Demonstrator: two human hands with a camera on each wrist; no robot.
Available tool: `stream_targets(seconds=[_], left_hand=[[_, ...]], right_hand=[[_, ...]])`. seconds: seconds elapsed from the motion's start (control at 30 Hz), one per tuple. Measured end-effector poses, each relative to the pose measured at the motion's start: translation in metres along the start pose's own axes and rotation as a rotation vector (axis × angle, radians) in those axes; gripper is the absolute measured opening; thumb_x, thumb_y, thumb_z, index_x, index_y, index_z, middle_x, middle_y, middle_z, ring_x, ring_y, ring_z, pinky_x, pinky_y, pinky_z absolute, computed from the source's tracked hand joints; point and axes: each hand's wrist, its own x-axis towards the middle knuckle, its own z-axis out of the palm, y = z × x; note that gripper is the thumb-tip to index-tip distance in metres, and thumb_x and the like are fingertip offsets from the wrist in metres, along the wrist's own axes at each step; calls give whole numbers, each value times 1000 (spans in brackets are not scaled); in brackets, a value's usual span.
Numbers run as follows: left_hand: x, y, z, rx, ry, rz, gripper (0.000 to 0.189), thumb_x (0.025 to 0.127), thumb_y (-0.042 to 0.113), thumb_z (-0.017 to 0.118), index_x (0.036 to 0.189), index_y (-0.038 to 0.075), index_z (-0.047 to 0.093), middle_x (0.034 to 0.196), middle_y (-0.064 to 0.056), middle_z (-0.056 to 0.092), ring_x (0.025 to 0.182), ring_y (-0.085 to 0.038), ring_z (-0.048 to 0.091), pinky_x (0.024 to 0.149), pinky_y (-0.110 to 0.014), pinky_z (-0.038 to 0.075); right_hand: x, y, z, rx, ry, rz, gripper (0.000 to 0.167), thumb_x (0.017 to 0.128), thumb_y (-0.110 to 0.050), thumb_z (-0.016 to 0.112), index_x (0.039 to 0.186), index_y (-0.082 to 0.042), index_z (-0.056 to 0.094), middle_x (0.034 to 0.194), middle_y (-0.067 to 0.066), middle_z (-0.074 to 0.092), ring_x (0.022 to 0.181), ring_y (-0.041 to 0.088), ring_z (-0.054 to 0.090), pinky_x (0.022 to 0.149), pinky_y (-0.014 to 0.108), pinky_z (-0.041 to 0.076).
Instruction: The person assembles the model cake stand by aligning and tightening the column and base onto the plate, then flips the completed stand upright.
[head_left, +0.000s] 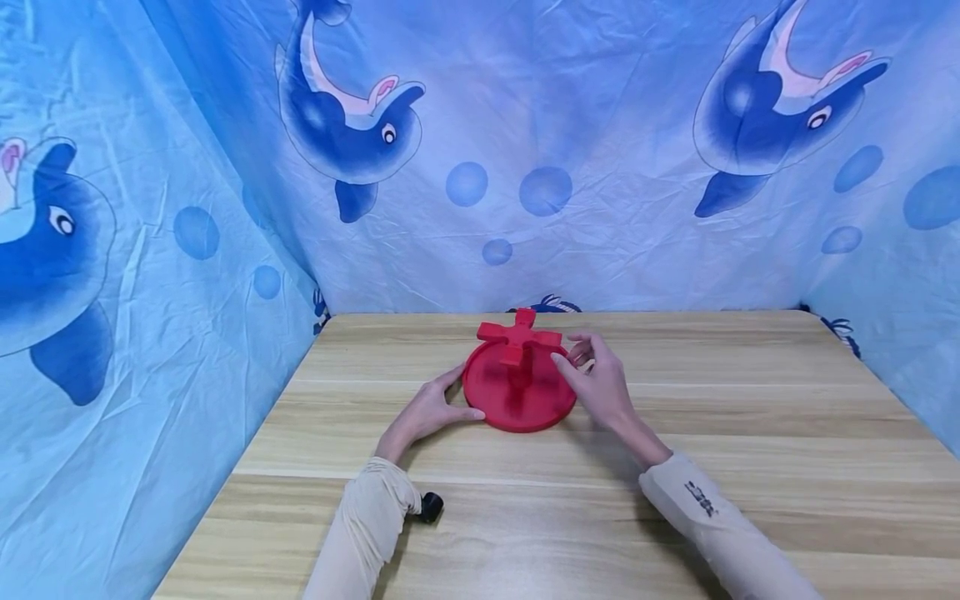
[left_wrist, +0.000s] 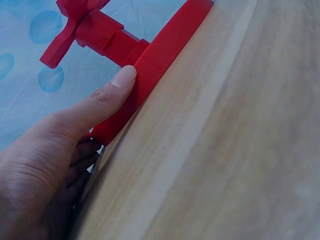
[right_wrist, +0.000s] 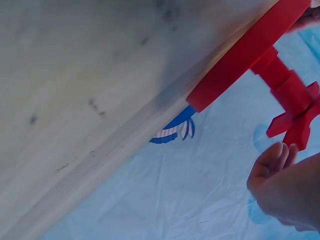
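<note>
A red round base [head_left: 491, 392] with a raised rim lies on the table. A red post [left_wrist: 102, 35] rises from its middle, marked "32" and topped by a red four-armed cross [head_left: 519, 335]. My left hand [head_left: 431, 408] holds the base at its near left edge. Its thumb [left_wrist: 112, 90] presses on the rim, and the other fingers wrap around the left side, partly hidden. On the right, my right hand [head_left: 600, 383] is raised beside the cross, thumb and forefinger apart. Its fingertips [right_wrist: 286, 150] are right at the tip of one arm of the cross.
The wooden table [head_left: 750, 400] extends around the base. Blue cloth [head_left: 600, 250] printed with dolphins hangs behind and at the sides. A small black object [head_left: 431, 507] sits at the left sleeve's cuff.
</note>
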Motion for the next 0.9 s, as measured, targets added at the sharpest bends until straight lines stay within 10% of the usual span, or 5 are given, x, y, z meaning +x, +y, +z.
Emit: stream_targets(seconds=[0.3, 0.9], left_hand=[[0, 0, -1, 3, 1, -4, 105, 78, 50, 90, 162, 14, 37, 162, -6, 40, 149, -29, 36, 117, -52, 36], [2, 0, -4, 33, 2, 10, 105, 79, 49, 89, 162, 13, 36, 163, -6, 39, 149, -29, 35, 119, -49, 33]], right_hand=[[11, 4, 1, 25, -155, 47, 57, 101, -14, 69, 152, 2, 47, 135, 20, 60, 122, 35, 57, 91, 47, 56], [8, 1, 0, 7, -141, 22, 45, 99, -8, 71, 141, 1, 59, 122, 16, 65, 112, 31, 60, 84, 36, 55]])
